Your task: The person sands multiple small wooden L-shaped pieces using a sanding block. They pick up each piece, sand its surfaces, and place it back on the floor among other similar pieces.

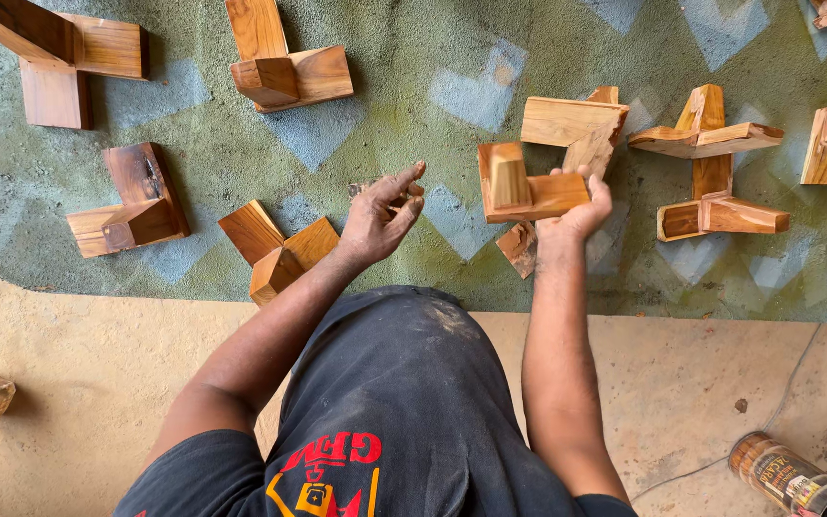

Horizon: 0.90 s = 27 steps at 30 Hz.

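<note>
Wooden joint piece [526, 187] gripped by right-hand fingers [581, 182]; left fingers [404, 191] loosely curled.

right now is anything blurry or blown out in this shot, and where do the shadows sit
Head view: light is soft and even, nothing blown out. The left hand looks slightly soft at the fingertips, while the right hand and the wooden piece it holds stay sharp. Short shadows lie close beside the wooden blocks on the green rug. The frame edges bend a little from the wide lens.

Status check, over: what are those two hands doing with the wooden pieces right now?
Right hand grips a joined wooden block piece, lifted above the green mat. Left hand open, fingers curled, holding nothing clear. Other wooden pieces lie around; none between hands.
</note>
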Each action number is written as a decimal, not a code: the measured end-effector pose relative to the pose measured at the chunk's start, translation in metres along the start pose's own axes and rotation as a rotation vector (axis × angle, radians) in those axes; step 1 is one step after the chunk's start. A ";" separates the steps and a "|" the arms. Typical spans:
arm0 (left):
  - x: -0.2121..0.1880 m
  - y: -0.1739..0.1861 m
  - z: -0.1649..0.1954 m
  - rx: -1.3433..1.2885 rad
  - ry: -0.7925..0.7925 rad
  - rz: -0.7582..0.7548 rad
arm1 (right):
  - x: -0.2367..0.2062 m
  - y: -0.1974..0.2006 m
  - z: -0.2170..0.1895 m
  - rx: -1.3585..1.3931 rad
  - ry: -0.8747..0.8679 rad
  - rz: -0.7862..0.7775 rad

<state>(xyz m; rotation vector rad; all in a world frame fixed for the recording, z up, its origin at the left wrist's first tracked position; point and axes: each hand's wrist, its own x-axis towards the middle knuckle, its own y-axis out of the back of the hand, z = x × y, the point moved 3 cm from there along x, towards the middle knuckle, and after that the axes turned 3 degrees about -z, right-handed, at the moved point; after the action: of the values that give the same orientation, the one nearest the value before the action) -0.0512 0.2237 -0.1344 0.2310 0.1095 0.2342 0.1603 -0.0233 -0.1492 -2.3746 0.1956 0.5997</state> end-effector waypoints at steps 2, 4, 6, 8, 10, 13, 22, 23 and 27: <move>-0.001 -0.004 0.000 -0.028 0.013 -0.041 | -0.005 0.011 0.005 0.089 -0.167 0.131; -0.002 -0.010 0.000 -0.085 0.043 -0.075 | -0.014 0.017 0.010 0.056 -0.235 0.309; 0.000 -0.019 0.002 -0.167 0.082 -0.092 | -0.020 0.018 0.016 0.066 -0.280 0.434; 0.004 -0.031 0.003 -0.176 0.153 -0.200 | -0.023 0.014 0.024 0.115 -0.308 0.500; 0.011 -0.041 0.004 -0.230 0.204 -0.265 | -0.022 0.007 0.030 0.242 -0.299 0.589; 0.024 -0.054 0.006 -0.354 0.236 -0.297 | -0.022 -0.002 0.034 0.252 -0.290 0.601; 0.014 -0.054 0.003 -0.142 0.209 -0.412 | -0.035 -0.012 0.029 0.177 -0.115 0.585; 0.007 -0.047 -0.001 -0.129 0.237 -0.407 | -0.034 -0.013 0.029 0.212 -0.122 0.573; -0.013 -0.019 -0.011 -0.154 0.259 -0.273 | -0.019 -0.022 0.021 0.116 -0.045 0.400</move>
<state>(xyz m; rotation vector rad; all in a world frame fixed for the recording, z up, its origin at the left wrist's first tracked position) -0.0610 0.2053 -0.1487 0.0304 0.3755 -0.0009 0.1419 0.0070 -0.1415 -2.2189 0.6774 0.8019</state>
